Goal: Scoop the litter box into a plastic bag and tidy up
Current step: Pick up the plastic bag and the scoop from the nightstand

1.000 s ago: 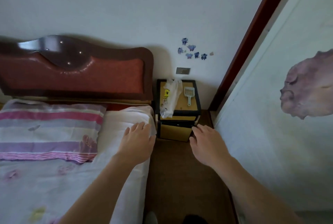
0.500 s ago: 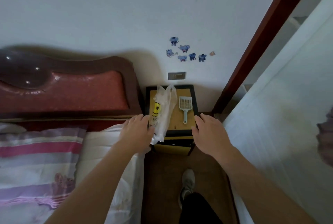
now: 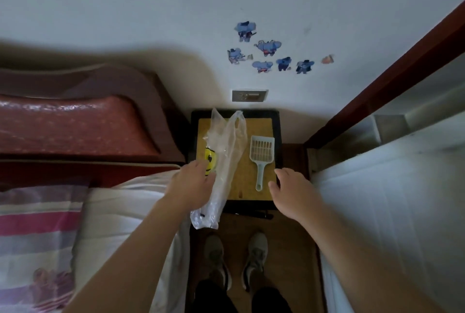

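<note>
- Two hands reach over the nightstand [image 3: 261, 113], so I judge this the opening step: gathering the tools before any scooping. No litter box is in view.
- Next, as I judge it, the left fingers must pinch the thin, slippery film, and the right hand must shift a little left to close round the scoop's handle.
- One bed [image 3: 120, 202] with one striped pillow [image 3: 37, 222] lies left of the nightstand.
- One left hand [image 3: 192, 185] is at the front left edge, fingers slack and spread onto the plastic bag [image 3: 230, 146], not closed round it.
- One bag, clear with a yellow smiley print, runs from the back edge down the left half of the top and hangs off the front edge.
- One pale litter scoop [image 3: 261, 153] lies flat on the right half, slotted head to the back, apart from the bag.
- One right hand [image 3: 295, 195] hovers at the front right corner, just beside the handle, fingers loosely bent, holding nothing.
</note>
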Available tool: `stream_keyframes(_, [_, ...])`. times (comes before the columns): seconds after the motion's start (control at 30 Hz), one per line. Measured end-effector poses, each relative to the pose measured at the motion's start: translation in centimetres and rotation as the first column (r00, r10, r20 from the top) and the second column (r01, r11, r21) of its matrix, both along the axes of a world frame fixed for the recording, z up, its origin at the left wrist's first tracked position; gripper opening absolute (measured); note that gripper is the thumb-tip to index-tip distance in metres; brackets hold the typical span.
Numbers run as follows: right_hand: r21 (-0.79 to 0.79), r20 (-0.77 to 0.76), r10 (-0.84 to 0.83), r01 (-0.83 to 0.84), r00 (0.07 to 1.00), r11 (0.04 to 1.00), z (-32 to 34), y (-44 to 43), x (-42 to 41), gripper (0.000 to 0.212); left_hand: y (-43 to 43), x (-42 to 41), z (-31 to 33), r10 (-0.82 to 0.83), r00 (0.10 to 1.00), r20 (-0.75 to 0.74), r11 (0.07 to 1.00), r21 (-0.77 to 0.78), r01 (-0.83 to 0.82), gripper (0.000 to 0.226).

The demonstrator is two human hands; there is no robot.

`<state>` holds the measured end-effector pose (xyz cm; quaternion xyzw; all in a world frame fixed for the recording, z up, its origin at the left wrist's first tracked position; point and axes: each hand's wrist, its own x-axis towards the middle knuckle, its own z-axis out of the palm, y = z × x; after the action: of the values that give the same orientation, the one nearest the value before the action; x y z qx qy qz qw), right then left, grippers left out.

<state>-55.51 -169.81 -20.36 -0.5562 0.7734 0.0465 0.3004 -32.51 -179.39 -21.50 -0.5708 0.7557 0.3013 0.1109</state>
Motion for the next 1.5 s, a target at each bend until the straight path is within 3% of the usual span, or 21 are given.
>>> stream_keyframes(0.13, [0.091, 0.134, -0.189, 0.177, 0.973, 0.98, -4.9, -3.3, 0.2, 0.052, -3.2, -1.3, -5.3, 0.092, 0.995, -0.035, 0.989, 0.121, -0.087, 0.059])
stream_keyframes(0.27, [0.128, 0.252, -0.404, 0.383, 0.88, 0.915, -10.5, -5.2, 0.4, 0.049, -4.7, -1.9, -9.8, 0.218, 0.971, -0.099, 0.954, 0.231, -0.191, 0.078])
stream_keyframes(0.5, [0.138, 0.244, -0.661, 0.649, 0.71, 0.748, -19.1, -5.5, 0.3, 0.037, -5.3, -2.4, -16.6, 0.31, 0.947, -0.083, 0.94, 0.176, -0.292, 0.102])
stream_keyframes(0.63, [0.136, 0.275, -0.681, 0.673, 0.679, 0.727, -20.9, -5.6, 0.6, 0.03, -5.1, -2.9, -18.0, 0.353, 0.93, -0.102, 0.931, 0.139, -0.338, 0.083])
stream_keyframes(0.73, [0.127, 0.322, -0.686, 0.688, 0.653, 0.715, -21.5, -5.8, 0.5, 0.03, -5.3, -3.0, -18.5, 0.467, 0.865, -0.186, 0.881, 0.188, -0.435, 0.062])
stream_keyframes(0.83, [0.162, 0.465, -0.713, 0.741, 0.525, 0.651, -21.1, -6.0, 0.4, 0.034, -5.8, -2.9, -18.4, 0.59, 0.77, -0.243, 0.804, 0.268, -0.531, 0.048])
stream_keyframes(0.93, [0.239, 0.606, -0.722, 0.789, 0.334, 0.566, -19.6, -5.7, 0.5, 0.017, -6.4, -3.0, -17.6, 0.68, 0.676, -0.284, 0.731, 0.335, -0.594, 0.044])
stream_keyframes(1.0, [0.289, 0.635, -0.729, 0.796, 0.257, 0.532, -18.5, -5.5, 0.6, 0.01, -6.7, -2.9, -16.5, 0.718, 0.622, -0.312, 0.694, 0.386, -0.608, 0.042])
stream_keyframes(1.13, [0.302, 0.662, -0.708, 0.776, 0.246, 0.553, -14.9, -5.4, 0.7, 0.023, -6.5, -2.1, -13.4, 0.706, 0.586, -0.398, 0.709, 0.397, -0.583, 0.039])
stream_keyframes(1.27, [0.271, 0.709, -0.662, 0.773, 0.243, 0.573, -9.4, -5.1, 1.1, 0.015, -5.6, -0.7, -8.4, 0.723, 0.533, -0.441, 0.69, 0.419, -0.59, 0.038])
stream_keyframes(1.4, [0.187, 0.758, -0.571, 0.733, 0.316, 0.654, -3.5, -4.5, 1.8, 0.011, -3.7, 0.8, -2.9, 0.723, 0.472, -0.506, 0.68, 0.397, -0.616, 0.034])
stream_keyframes(1.5, [0.113, 0.774, -0.503, 0.698, 0.384, 0.707, 0.7, -3.7, 2.3, 0.011, -1.7, 2.3, 1.0, 0.725, 0.417, -0.549, 0.658, 0.371, -0.655, 0.046])
